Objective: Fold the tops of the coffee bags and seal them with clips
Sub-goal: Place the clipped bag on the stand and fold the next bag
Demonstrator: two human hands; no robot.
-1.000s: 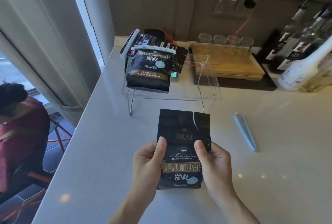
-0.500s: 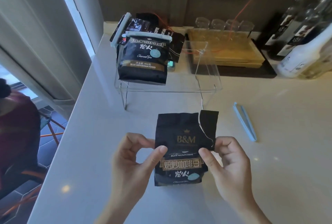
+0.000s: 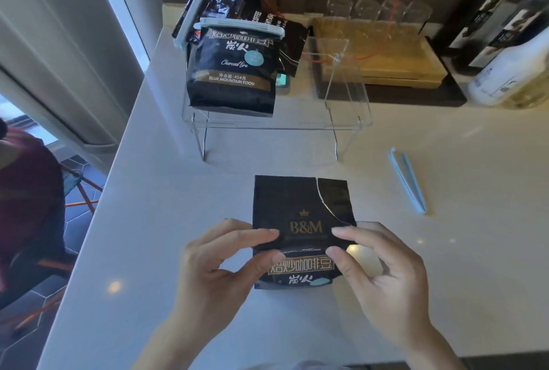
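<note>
A black coffee bag (image 3: 300,206) with gold "B&M" lettering stands on the pale counter (image 3: 445,280) before me; its top is torn at the right. My left hand (image 3: 219,265) pinches the bag's left edge between thumb and forefinger, and my right hand (image 3: 377,268) pinches its right edge at the same height, where a crease shows. A light blue clip (image 3: 407,182) lies loose on the counter to the right. On a clear acrylic stand (image 3: 267,126) behind, another coffee bag (image 3: 234,81) sits with a pale clip (image 3: 240,26) across its folded top.
More clipped dark bags (image 3: 208,10) lean behind the stand. A wooden tray (image 3: 380,52) with several glasses sits at the back, bottles (image 3: 511,52) at the far right. The counter's left edge drops off; a person in red (image 3: 26,191) sits below.
Both hands slid up from the bag's lower half to its middle and now pinch the sides there. The bag's top leans further away from me.
</note>
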